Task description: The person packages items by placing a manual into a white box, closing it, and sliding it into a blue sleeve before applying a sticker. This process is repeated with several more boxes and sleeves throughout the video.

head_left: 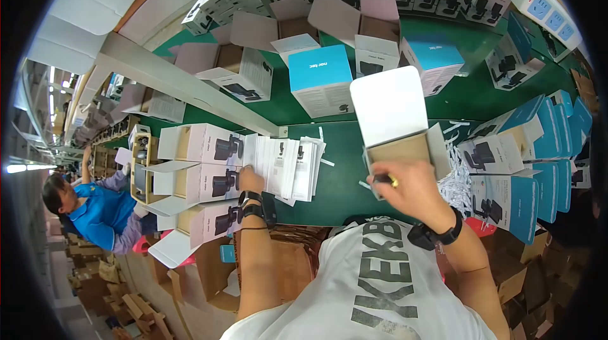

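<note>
My right hand (408, 191) is over an open white carton (440, 150) whose lid (389, 102) stands up. Its fingers are closed on a small dark object (382, 179) with a yellow-gold part; its kind I cannot make out. On the left, my left hand (251, 180) is at the near-left edge of a stack of printed leaflets (282, 166), beside a row of open printed cartons (212, 178). Its fingertips are too hidden to show whether they grip anything. A dark band circles each wrist.
Blue-topped cartons (320, 68) stand on the green bench (335, 175) beyond my hands. Shredded white paper (456, 182) lies right of the open carton, before more blue-sided boxes (503, 201). A power strip (548, 14) hangs at upper right. Another person (95, 213) works at far left.
</note>
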Available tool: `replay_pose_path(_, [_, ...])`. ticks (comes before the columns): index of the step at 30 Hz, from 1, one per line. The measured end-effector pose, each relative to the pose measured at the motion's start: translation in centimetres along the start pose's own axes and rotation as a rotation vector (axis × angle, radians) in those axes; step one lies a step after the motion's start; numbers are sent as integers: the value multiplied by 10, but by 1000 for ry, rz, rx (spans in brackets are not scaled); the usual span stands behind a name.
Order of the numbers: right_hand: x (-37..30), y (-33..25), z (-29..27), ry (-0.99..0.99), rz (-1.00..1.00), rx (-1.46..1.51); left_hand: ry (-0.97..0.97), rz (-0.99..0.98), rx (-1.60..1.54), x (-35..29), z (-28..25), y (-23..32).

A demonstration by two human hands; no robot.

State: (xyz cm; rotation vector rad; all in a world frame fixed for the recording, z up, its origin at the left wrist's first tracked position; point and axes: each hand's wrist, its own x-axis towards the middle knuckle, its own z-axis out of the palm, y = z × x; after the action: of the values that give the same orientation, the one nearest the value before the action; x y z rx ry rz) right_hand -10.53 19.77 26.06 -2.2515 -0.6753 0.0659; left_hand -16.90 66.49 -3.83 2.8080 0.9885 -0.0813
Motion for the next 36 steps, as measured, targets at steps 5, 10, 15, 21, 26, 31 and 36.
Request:
replay_pose_path(5, [-40,0,-31,-111,54,466,-174,-72,-43,-19,-55,66])
replay_pose_path(10, [-114,60,-34,-231,563,826,207,140,-976,-50,-75,72])
replay_pose_path(15, [-161,100,16,-12,844,1124,-79,523,-2060,-150,-212,235])
replay_pose_path(21, [-157,108,15,-20,777,1039,235,1138,-1285,-170,-212,309])
replay_pose_path(26, [-154,121,-2,132,802,987,170,1137,-645,-180,-198,292])
replay_pose_path(31, [-113,139,-22,354,619,845,60,960,-812,-201,-167,264])
replay_pose_path(36, [-61,122,13,446,357,363,-86,1141,-675,-209,-159,295])
